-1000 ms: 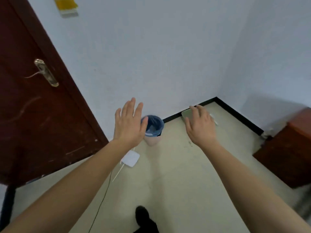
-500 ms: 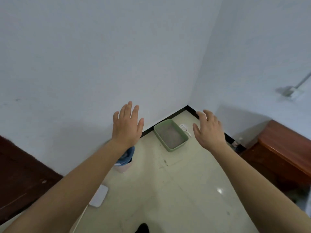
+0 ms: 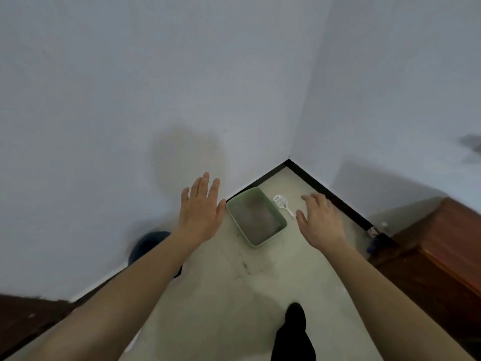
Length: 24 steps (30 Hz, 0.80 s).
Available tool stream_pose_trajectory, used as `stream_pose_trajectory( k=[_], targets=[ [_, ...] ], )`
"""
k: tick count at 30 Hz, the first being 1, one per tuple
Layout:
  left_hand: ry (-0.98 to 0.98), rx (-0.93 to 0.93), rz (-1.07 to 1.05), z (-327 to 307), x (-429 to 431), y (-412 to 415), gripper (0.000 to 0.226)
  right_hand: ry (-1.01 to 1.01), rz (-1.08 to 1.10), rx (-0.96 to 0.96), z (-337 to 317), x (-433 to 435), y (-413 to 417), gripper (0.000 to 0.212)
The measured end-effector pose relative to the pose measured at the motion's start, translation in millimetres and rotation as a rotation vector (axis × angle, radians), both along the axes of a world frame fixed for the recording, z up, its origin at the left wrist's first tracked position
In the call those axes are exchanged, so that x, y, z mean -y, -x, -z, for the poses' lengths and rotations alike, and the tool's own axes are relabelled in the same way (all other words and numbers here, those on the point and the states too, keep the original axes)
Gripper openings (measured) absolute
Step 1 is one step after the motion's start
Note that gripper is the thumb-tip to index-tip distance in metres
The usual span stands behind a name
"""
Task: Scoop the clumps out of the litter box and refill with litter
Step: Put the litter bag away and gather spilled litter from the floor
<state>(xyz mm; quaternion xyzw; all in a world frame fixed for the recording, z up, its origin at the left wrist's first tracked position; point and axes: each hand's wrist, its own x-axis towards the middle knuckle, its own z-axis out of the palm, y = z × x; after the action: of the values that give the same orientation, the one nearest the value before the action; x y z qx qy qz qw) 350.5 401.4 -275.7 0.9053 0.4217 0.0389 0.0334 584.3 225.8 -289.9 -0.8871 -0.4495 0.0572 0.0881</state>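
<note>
Two hands: left hand and right hand held out above the floor, palms down, holding nothing.
Left fingers: straight, slightly spread, released.
Right fingers: relaxed, gently bent, released.
Litter box: green, on the floor in the corner, between the two sets of fingers; grey litter inside.
Scoop: white, just beside the box, left of the right fingers.
Bin: dark, blurred, behind the left forearm.
</note>
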Motion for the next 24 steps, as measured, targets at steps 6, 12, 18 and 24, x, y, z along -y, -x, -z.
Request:
stream_pose_trajectory(
  k=[6,12,18,24],
  targets=[
    [0.041,-0.027,-0.129,28.5,-37.0,-85.8,0.064,0.079,-0.147,-0.055,33.8,-79.6,-88.5,0.046],
    [0.066,0.058,-0.177,67.8,-74.0,-131.4,0.066,0.100,-0.206,-0.113,77.8,-144.7,-117.2,0.043],
    [0.159,0.031,-0.125,194.9,-116.3,-134.9,0.060,0.114,-0.184,-0.147,197.8,-180.9,-109.8,0.042],
    [0.286,-0.047,-0.118,389.9,-122.2,-115.9,0.059,0.227,-0.159,-0.249,391.8,-179.4,-81.7,0.034]
  ],
)
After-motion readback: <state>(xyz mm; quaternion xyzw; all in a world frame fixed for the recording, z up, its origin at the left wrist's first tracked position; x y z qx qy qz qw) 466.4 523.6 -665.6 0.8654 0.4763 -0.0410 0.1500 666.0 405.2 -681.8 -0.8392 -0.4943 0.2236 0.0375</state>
